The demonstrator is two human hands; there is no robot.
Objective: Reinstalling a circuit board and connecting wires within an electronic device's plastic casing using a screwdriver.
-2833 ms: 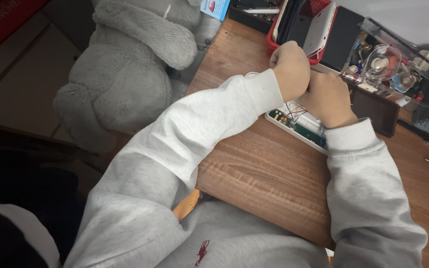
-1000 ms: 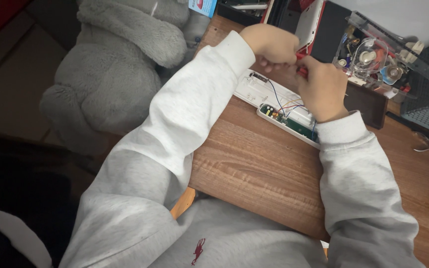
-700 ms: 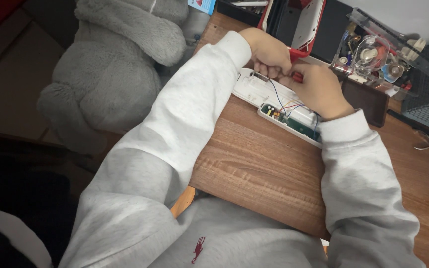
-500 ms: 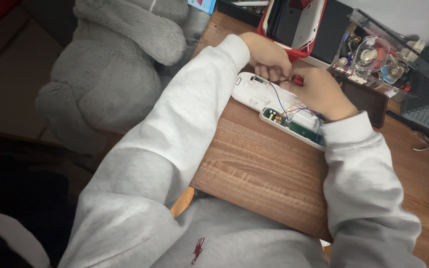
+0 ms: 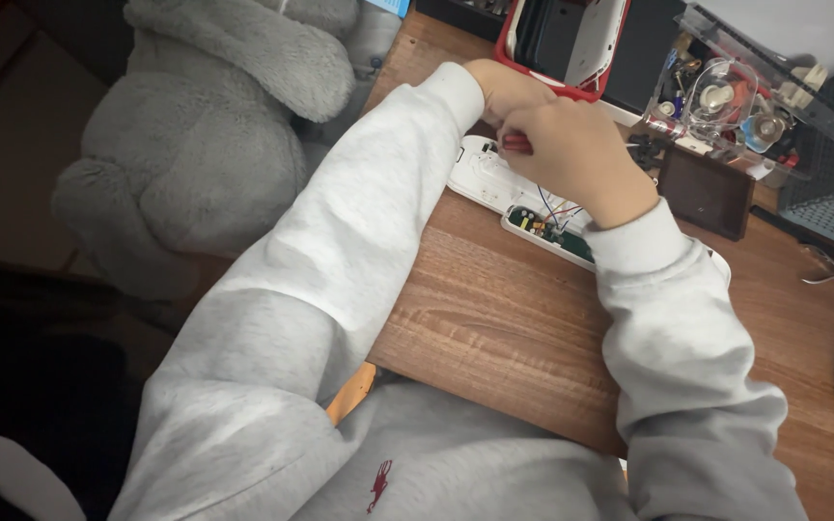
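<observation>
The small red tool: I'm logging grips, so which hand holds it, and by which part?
The right hand pinches the small red tool at its rear end. The left hand touches it from above; whether that hand grips it cannot be told.

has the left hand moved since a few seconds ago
Cannot tell for sure: the left hand sits by the red tray as before, over the opened white device; the camera itself shifted.

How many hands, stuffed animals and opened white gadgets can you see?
Hands: 2, left and right
Stuffed animals: 1, grey
Opened white gadgets: 1
Total: 4
</observation>
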